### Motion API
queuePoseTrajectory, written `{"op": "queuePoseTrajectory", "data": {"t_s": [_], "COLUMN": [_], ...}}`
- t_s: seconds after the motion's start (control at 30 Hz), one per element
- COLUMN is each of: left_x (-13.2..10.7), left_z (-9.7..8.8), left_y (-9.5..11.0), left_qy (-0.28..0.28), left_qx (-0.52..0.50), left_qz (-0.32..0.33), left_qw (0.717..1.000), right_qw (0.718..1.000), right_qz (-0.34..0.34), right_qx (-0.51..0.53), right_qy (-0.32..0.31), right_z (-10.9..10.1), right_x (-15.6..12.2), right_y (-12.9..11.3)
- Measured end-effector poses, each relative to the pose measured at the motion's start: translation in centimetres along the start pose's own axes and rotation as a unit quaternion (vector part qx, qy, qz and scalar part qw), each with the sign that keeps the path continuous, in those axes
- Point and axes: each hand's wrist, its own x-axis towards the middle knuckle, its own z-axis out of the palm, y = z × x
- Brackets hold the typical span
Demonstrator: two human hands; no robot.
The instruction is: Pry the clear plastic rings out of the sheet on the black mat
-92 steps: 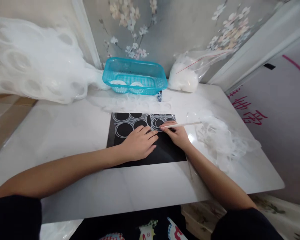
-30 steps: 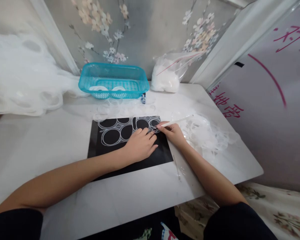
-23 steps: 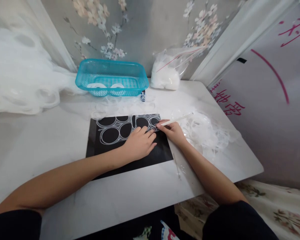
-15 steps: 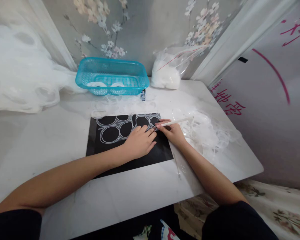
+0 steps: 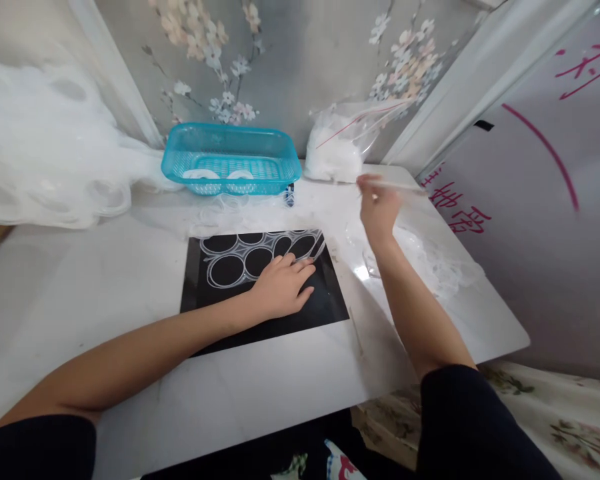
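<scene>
My left hand (image 5: 286,285) lies spread over a black mat (image 5: 275,333), fingers resting on the lower right edge of a clear, whitish sheet (image 5: 240,250) with several round cut-outs. Up and to the right, in the air above the table, my right hand (image 5: 381,205) pinches a thin white pen-shaped stick (image 5: 397,187). Motion smears its fingertips, and whether they hold anything else cannot be seen. A heap of loose clear film scraps (image 5: 430,267) lies on the table beyond the right forearm, partly covered by it.
A blue plastic basket (image 5: 233,137) with white rings in it stands at the back. Beside it is a zip bag with white contents (image 5: 335,153). Clear ring scraps (image 5: 240,210) lie before the basket. A large white film bundle (image 5: 45,147) fills the left. A whiteboard (image 5: 540,253) stands right.
My right hand has lifted off the mat and moved up and right with the white stick. The sheet's right end now looks stretched or skewed. My left hand stays on the sheet.
</scene>
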Motion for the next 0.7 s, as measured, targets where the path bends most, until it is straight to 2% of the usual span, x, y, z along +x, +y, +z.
{"op": "queuePoseTrajectory", "data": {"t_s": [0.07,0.13,0.2,0.27,0.3,0.33,0.43,0.53,0.6,0.63,0.7], "left_x": [-0.1,-0.2,-0.3,-0.2,-0.1,0.0,0.1,-0.4,-0.9,-1.1,-1.6], "left_z": [-0.1,-0.1,-0.4,-1.0,-1.6,-2.3,-5.3,-8.3,-9.7,-10.2,-10.7], "left_y": [-0.1,-0.3,-0.4,-0.6,-0.6,-0.7,-1.3,-2.1,-2.7,-3.0,-3.2], "left_qy": [-0.002,-0.005,-0.005,0.025,0.058,0.1,0.206,0.203,0.167,0.146,0.109], "left_qx": [-0.008,-0.019,-0.038,-0.077,-0.109,-0.147,-0.266,-0.347,-0.374,-0.38,-0.377], "left_qz": [-0.004,-0.002,0.004,0.008,0.005,-0.004,-0.062,-0.145,-0.176,-0.178,-0.158], "left_qw": [1.0,1.0,0.999,0.997,0.992,0.984,0.94,0.904,0.895,0.896,0.906], "right_qw": [0.995,0.991,0.988,0.966,0.938,0.897,0.75,0.637,0.591,0.581,0.577], "right_qz": [0.048,0.065,0.09,0.158,0.209,0.262,0.4,0.485,0.516,0.524,0.525], "right_qx": [0.017,0.053,0.11,0.201,0.265,0.33,0.468,0.535,0.554,0.557,0.557], "right_qy": [0.086,0.104,0.055,-0.032,-0.079,-0.133,-0.243,-0.27,-0.277,-0.279,-0.286], "right_z": [-0.4,-0.9,-1.4,-1.9,-2.2,-2.4,-2.9,-3.2,-3.3,-3.4,-3.6], "right_x": [2.3,2.3,0.4,-2.4,-3.8,-5.0,-7.3,-8.2,-8.6,-8.9,-9.3], "right_y": [0.1,-0.4,-1.4,-3.0,-3.9,-4.8,-7.4,-9.2,-10.0,-10.3,-10.7]}}
